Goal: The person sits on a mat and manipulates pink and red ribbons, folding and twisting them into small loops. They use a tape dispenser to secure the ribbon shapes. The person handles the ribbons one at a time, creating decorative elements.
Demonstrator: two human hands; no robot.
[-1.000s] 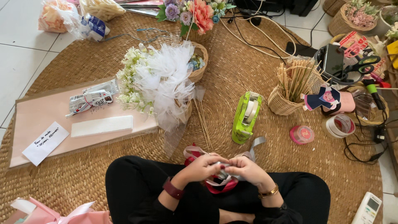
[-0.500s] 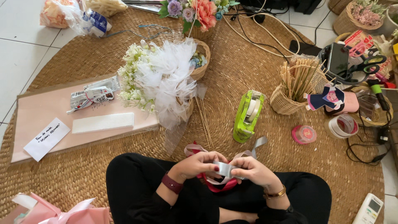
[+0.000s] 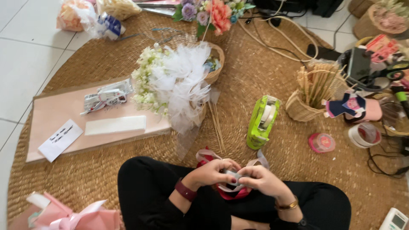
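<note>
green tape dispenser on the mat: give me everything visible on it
The tape dispenser is lime-green, glossy plastic by its look, with a pale roll of tape seated in its upper half. It lies lengthwise on the woven round mat, narrow end toward the person, between the thin wooden sticks and the wicker basket. Nothing touches it but the mat; both hands are away from it, in the lap.

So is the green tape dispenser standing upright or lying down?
Lying down: the green tape dispenser rests on its side on the woven mat, its roll facing up.
</note>
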